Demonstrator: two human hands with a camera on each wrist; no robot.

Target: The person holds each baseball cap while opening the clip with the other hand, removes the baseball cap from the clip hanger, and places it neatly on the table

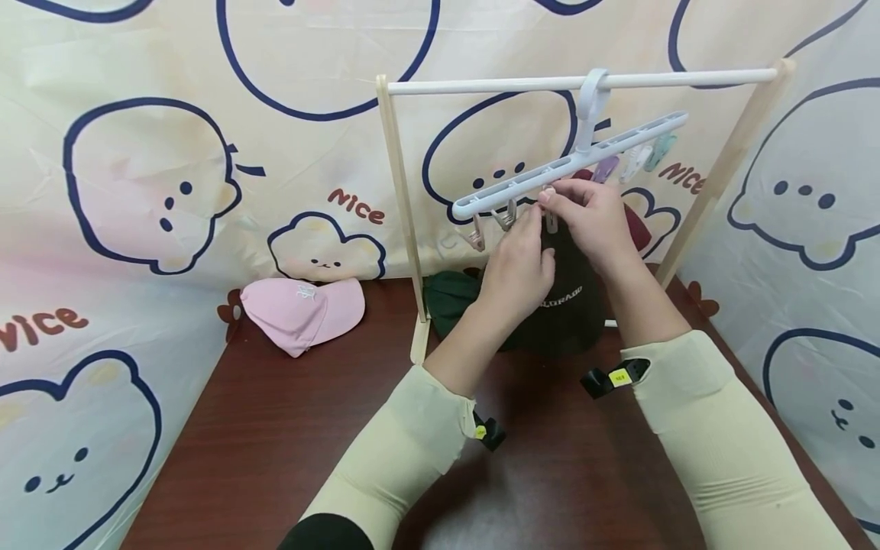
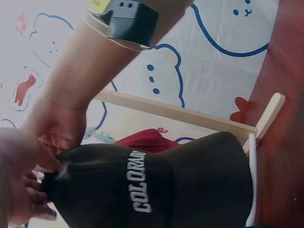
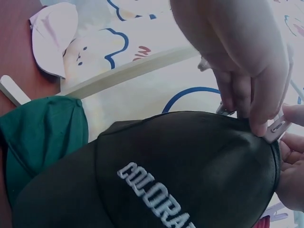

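Note:
A black cap (image 1: 567, 325) with white COLORADO lettering hangs brim down beneath a white clip hanger (image 1: 571, 164). My left hand (image 1: 519, 263) pinches the cap's upper edge between thumb and fingers; in the right wrist view its fingertips (image 3: 259, 127) press the fabric beside a pale clip (image 3: 277, 129). That clip is pinched by my right hand (image 1: 594, 221), whose thumb and finger lie at the cap's top. More clips (image 1: 476, 235) dangle from the hanger's left part, while purple, white and teal clips (image 1: 660, 151) show on its right.
The hanger hooks over a white rod (image 1: 481, 85) on a wooden frame (image 1: 402, 198). A green cap (image 1: 450, 302) and a dark red cap (image 1: 635, 228) show partly behind the black one. On the brown table (image 1: 275, 443) at left lies a pink cap (image 1: 302, 309).

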